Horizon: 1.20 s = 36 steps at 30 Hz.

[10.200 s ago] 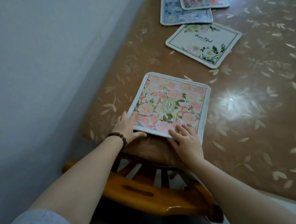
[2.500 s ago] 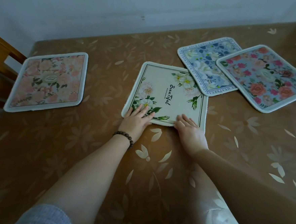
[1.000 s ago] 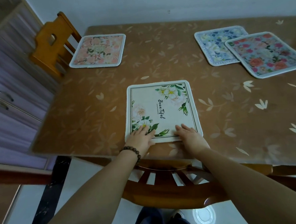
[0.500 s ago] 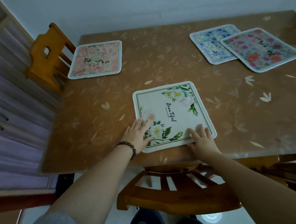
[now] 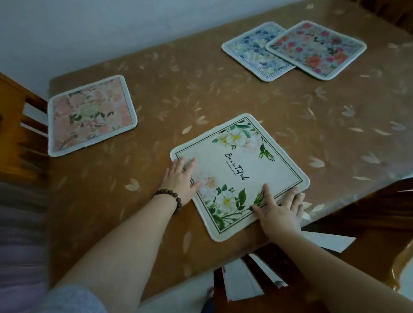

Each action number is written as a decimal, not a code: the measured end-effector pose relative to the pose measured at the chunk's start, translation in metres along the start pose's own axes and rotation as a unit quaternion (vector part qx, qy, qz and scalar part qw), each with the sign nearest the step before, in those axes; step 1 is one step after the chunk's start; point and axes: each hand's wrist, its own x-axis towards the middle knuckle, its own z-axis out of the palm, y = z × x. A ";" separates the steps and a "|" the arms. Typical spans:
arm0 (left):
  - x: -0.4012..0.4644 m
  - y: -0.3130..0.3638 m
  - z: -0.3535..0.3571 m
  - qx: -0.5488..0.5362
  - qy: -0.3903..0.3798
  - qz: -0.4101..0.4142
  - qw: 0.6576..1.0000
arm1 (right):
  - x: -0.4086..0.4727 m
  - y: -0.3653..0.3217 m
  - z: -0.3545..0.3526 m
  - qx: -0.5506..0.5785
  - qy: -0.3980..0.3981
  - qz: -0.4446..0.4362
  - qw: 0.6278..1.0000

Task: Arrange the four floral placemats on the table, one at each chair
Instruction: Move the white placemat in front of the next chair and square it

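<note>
We see both hands lying flat, fingers spread and gripping nothing: the left hand (image 5: 181, 176) and right hand (image 5: 281, 212) press the cream square placemat (image 5: 241, 173) at the glossy brown tabletop (image 5: 196, 93) edge above a wooden chair (image 5: 259, 297). A pink placemat (image 5: 90, 115) lies left; a blue placemat (image 5: 251, 48) sits partly under a rose placemat (image 5: 315, 49).

Four flat square floral placemats: cream "Beautiful" mat (image 5: 241, 176) under both flattened palms at the near edge; pink mat (image 5: 90, 114) far to their left; blue mat (image 5: 254, 51) beyond, overlapped by red-rose mat (image 5: 316, 49).
</note>
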 end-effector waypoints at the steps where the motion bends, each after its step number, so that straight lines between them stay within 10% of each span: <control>1: 0.008 0.000 -0.003 -0.004 0.002 -0.001 1.000 | 0.000 0.000 0.001 -0.001 0.001 0.003 1.000; 16: 0.051 0.002 -0.017 0.029 0.017 -0.060 0.998 | 0.007 0.012 -0.005 -0.041 0.032 -0.048 0.997; 36: -0.063 0.061 0.036 -0.079 -0.035 -0.277 0.957 | 0.103 0.056 -0.088 -0.170 -0.090 -0.340 0.921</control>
